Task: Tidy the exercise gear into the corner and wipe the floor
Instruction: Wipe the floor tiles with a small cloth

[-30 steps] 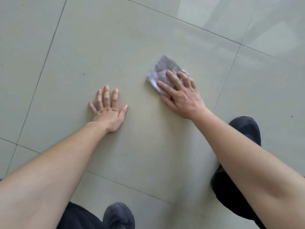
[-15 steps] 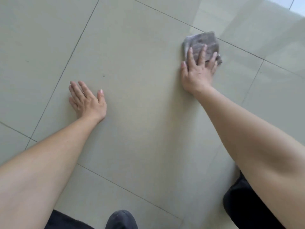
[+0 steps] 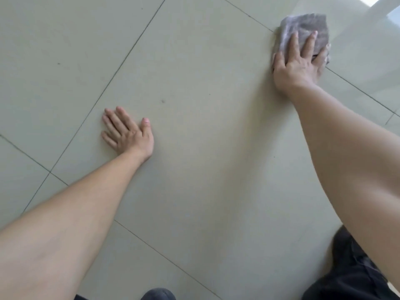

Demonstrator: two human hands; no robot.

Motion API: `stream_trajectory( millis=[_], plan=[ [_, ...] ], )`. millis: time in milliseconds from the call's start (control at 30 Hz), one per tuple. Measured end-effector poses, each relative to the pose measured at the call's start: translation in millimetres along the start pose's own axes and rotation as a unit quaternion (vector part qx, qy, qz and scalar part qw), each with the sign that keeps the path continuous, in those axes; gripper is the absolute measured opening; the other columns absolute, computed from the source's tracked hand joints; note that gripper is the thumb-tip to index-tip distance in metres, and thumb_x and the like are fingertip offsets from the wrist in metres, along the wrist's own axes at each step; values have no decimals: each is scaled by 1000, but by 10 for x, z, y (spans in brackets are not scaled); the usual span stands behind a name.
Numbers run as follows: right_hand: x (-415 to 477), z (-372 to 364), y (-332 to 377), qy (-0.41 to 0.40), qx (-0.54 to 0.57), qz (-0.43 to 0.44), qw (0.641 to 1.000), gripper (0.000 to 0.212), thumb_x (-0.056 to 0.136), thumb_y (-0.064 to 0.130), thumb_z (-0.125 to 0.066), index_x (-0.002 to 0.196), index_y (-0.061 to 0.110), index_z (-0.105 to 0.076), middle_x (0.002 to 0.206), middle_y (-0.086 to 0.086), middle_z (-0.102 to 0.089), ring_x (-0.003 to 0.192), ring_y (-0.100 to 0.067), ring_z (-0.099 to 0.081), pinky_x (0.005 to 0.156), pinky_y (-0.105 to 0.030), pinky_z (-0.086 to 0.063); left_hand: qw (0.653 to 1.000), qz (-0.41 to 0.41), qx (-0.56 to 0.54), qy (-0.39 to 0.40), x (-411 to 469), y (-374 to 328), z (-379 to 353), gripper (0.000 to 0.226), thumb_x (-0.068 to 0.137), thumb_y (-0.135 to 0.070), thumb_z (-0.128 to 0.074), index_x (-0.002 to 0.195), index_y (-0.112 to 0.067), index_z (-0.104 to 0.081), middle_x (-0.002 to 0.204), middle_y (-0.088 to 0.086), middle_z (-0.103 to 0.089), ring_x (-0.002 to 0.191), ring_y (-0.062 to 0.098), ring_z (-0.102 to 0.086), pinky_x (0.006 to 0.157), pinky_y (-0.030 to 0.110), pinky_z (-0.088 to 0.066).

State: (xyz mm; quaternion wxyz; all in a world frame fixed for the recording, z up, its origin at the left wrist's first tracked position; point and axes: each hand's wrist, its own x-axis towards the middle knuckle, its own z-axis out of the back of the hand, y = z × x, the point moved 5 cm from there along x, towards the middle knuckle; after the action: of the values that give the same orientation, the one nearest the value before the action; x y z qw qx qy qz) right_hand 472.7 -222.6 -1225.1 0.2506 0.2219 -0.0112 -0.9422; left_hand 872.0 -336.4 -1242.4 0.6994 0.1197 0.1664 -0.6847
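A grey folded cloth (image 3: 307,27) lies on the pale tiled floor (image 3: 205,148) at the upper right. My right hand (image 3: 297,61) presses flat on the cloth with its fingers straight and spread. My left hand (image 3: 127,133) rests flat on the floor at the centre left, fingers extended, holding nothing. No exercise gear is in view.
A small dark speck (image 3: 163,101) marks the tile ahead of my left hand. My dark-clothed knee (image 3: 355,269) is at the lower right and a dark shoe tip (image 3: 158,295) at the bottom edge. A bright strip (image 3: 389,9) shows at the top right corner.
My right hand has slid the cloth away and to the right across the tile. My left hand stays planted on the floor while the view shifts.
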Motion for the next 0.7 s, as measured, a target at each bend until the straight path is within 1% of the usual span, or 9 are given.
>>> stream_trajectory(
  millis=[67, 100, 200, 300, 467, 500, 533, 633, 700],
  plan=[
    [-45, -60, 271, -9, 15, -17, 1000, 61, 102, 47, -18, 159, 34, -2, 166, -8, 14, 149, -46, 15, 121, -51, 7, 1000, -1, 0, 2, -8, 1, -5, 74, 102, -48, -26, 155, -9, 8, 162, 12, 17, 150, 24, 17, 118, 49, 7],
    [-144, -131, 484, -10, 19, 16, 1000, 59, 103, 46, -18, 159, 34, -4, 166, -8, 12, 149, -46, 14, 122, -51, 6, 1000, -2, -2, 5, -17, -3, 2, 74, 102, -48, -26, 155, -9, 9, 162, 12, 18, 150, 24, 17, 118, 49, 7],
    [-724, -499, 1152, -3, -5, 207, 978, 54, 104, 46, -21, 157, 38, -15, 167, -8, 3, 149, -46, 11, 122, -51, 4, 1000, -9, -9, 12, -21, -11, 17, 74, 102, -47, -26, 155, -9, 9, 162, 12, 19, 149, 25, 18, 118, 50, 7],
    [-1434, -866, 1489, 32, -68, 367, 927, 52, 105, 47, -22, 156, 39, -21, 168, -6, -4, 150, -44, 6, 122, -50, 3, 999, -19, -23, 18, -12, 13, 32, 73, 103, -46, -29, 155, -11, 9, 162, 10, 19, 149, 24, 18, 118, 50, 8],
    [-1622, -911, 1113, 74, -134, 572, 806, 47, 105, 52, -25, 152, 46, -28, 166, 1, -16, 152, -35, -10, 122, -44, -10, 998, -59, -31, -7, 3, 130, 75, 66, 103, -38, -32, 157, -16, -1, 164, 8, 11, 151, 22, 12, 119, 47, 5],
    [-1469, -839, 1014, 69, -138, 570, 807, 48, 105, 54, -25, 152, 48, -28, 166, 3, -16, 152, -33, -10, 122, -43, -12, 997, -72, -20, -11, 4, 158, 75, 65, 103, -37, -31, 157, -17, -2, 164, 8, 11, 151, 22, 11, 119, 46, 4],
    [-1267, -743, 935, 56, -136, 540, 829, 48, 104, 57, -25, 152, 49, -27, 166, 3, -14, 152, -32, -9, 122, -44, -12, 996, -84, -9, -11, 10, 182, 68, 64, 104, -38, -30, 157, -17, -1, 164, 9, 11, 151, 22, 12, 119, 46, 4],
    [-720, -446, 843, 13, -84, 349, 933, 51, 102, 60, -22, 152, 51, -21, 168, 3, -5, 152, -35, 1, 122, -46, -5, 995, -95, 13, -1, 19, 209, 27, 66, 104, -41, -25, 156, -16, 5, 163, 10, 16, 150, 23, 16, 118, 47, 7],
    [-561, -428, 1020, -9, -48, 240, 969, 51, 103, 56, -21, 153, 48, -19, 168, 0, -1, 151, -38, 5, 121, -48, -1, 995, -98, 17, -8, 25, 202, 6, 67, 103, -42, -24, 156, -15, 7, 163, 10, 17, 150, 23, 17, 118, 48, 8]
  ],
)
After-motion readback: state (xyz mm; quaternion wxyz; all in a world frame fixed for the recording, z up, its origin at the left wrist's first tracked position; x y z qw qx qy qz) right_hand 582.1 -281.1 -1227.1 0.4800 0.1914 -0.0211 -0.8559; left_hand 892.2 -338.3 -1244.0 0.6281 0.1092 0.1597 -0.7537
